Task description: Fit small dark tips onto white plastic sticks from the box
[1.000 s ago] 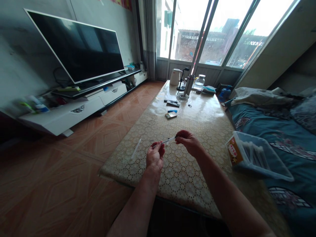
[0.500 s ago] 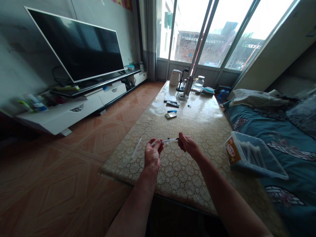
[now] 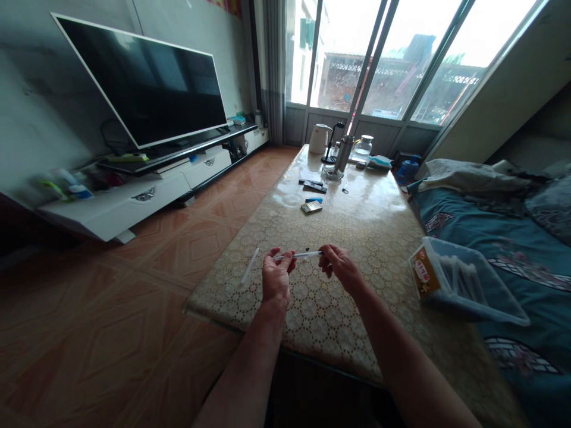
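Observation:
Above the near end of a lace-covered table (image 3: 357,226) I hold a thin clear pen (image 3: 300,255) level between both hands. My left hand (image 3: 276,277) is closed on its left end. My right hand (image 3: 339,264) pinches its right end with fingers pressed together. A small dark piece shows near the pen's middle. Another thin clear tube (image 3: 250,265) lies on the cloth to the left of my left hand, apart from it.
A clear plastic box (image 3: 459,282) of white sticks rests on the blue bedding at right. Farther up the table lie a card pack (image 3: 311,206), dark remotes (image 3: 314,185), a kettle (image 3: 319,138) and a flask. A television (image 3: 143,80) stands on a white cabinet at left.
The pen has come down from a tilt to level. My right hand dropped lower and a little toward me; my left hand stayed closed on the other end.

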The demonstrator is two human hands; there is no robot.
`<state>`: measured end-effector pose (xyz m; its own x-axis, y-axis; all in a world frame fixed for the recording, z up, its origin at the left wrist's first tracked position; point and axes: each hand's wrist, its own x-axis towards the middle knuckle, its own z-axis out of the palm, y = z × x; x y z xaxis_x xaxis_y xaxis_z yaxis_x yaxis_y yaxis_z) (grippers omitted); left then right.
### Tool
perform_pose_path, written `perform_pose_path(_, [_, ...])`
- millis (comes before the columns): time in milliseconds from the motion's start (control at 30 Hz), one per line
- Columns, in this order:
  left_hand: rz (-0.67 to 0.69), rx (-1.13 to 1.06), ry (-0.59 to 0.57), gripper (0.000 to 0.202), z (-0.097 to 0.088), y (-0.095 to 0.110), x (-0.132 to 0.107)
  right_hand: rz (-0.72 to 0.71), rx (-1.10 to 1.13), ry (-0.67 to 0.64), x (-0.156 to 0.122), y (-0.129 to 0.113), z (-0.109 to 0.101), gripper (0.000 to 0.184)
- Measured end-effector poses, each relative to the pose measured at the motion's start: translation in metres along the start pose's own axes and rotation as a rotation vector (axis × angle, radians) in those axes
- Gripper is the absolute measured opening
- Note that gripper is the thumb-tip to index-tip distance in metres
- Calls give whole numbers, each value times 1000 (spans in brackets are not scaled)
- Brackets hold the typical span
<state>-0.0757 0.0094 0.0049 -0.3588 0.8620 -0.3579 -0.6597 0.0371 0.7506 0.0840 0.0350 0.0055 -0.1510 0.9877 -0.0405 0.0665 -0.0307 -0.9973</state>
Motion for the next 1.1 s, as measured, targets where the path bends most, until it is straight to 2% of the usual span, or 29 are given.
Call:
perform_pose_path(100, [38, 13, -12, 35, -1, -1, 1, -38, 84, 0, -4, -1, 1, 32])
perform_pose_path(167, [45, 20, -19, 37, -2, -1, 1, -23, 59, -8, -4, 0, 1, 31])
perform_pose_path(333, [38, 33, -39, 39, -3, -1, 0, 46, -36, -2, -4, 3, 0, 47])
perform_pose_path(500, [36, 19, -6, 45, -1, 0, -2, 31, 86, -24, -10, 1, 1, 32])
perform_pose_path(567, [-27, -49, 43, 38, 0, -1, -2, 15, 72, -12, -11, 4, 3, 31])
perform_pose_path(633, [-131, -123, 90, 23, 2, -2, -2, 8, 62, 10, -12, 8, 7, 31])
perform_pose_path(733, [-236, -168, 111, 11, 4, -3, -2, 22, 70, 44, -13, 15, 13, 37])
perform_pose_path(933, [-199, -111, 96, 10, 4, -2, -5, 135, 98, 94, -17, 25, 18, 51])
perform_pose_path(1100, [-157, -42, 77, 7, 1, -6, -3, 145, 145, 49, -17, 31, 16, 35])
